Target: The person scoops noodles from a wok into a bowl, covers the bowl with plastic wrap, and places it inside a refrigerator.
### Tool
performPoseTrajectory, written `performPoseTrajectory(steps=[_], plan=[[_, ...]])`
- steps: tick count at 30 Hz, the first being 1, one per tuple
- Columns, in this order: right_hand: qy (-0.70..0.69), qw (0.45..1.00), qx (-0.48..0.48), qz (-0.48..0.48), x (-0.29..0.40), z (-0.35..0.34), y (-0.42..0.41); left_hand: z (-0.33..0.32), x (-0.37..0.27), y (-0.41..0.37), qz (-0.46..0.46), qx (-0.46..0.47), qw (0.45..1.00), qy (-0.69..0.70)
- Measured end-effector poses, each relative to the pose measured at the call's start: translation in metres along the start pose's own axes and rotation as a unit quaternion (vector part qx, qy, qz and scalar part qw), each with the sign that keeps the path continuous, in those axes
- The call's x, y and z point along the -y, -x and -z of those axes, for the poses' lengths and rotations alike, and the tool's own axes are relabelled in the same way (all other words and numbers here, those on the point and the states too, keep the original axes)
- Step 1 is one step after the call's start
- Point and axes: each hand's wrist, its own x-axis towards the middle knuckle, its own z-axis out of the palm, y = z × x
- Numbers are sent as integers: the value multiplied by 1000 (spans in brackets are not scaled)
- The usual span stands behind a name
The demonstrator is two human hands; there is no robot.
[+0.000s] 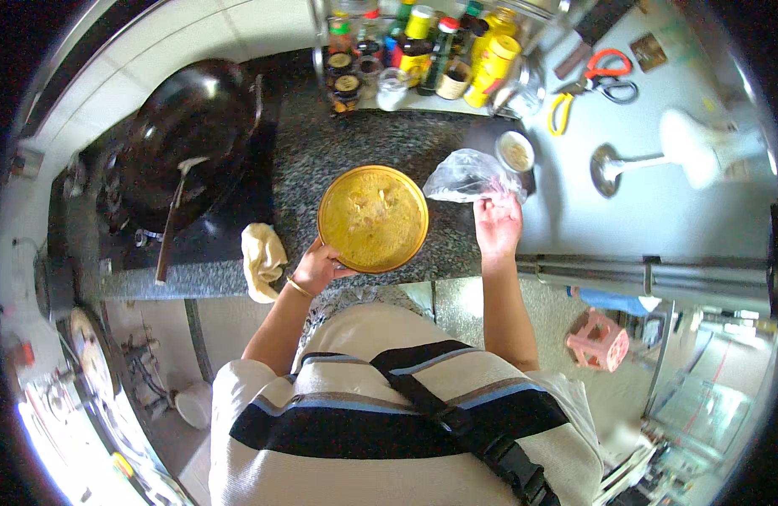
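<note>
My left hand (319, 267) grips the lower left rim of a round yellow bowl (373, 219), whose inside holds bits of food or residue, over the speckled stone countertop (300, 136). On the right, my right hand (499, 221) is palm up at the lower edge of a clear plastic bag (468, 177); whether its fingers pinch the bag is hard to tell. Just above the bag stands a small white-rimmed dish (515, 152) with pale contents. A crumpled cream cloth (263, 261) lies at the counter's front edge, left of my left hand.
A dark wok (187, 120) sits on the stove at left, a long-handled spatula (173, 221) resting across it. Sauce bottles (414, 47) and jars line the back. Scissors (594, 82) and a metal ladle (607, 169) hang at right. A pink stool (597, 340) stands on the floor.
</note>
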Motion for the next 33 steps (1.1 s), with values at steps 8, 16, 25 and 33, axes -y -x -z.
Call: performPoseTrajectory(steps=[8,16,25,33], plan=[[213,919,-242,-227,-66,52,51,48,16,59,-55,-64,991,99],[512,764,388,57,-180,-159,59,71,32,41,-49,-27,978,202],[654,256,638,314,-373,-269,122,57,34,27,-85,-5,977,194],[735,220,560,313,-314,-297,73,35,6,46,-67,-97,985,127]])
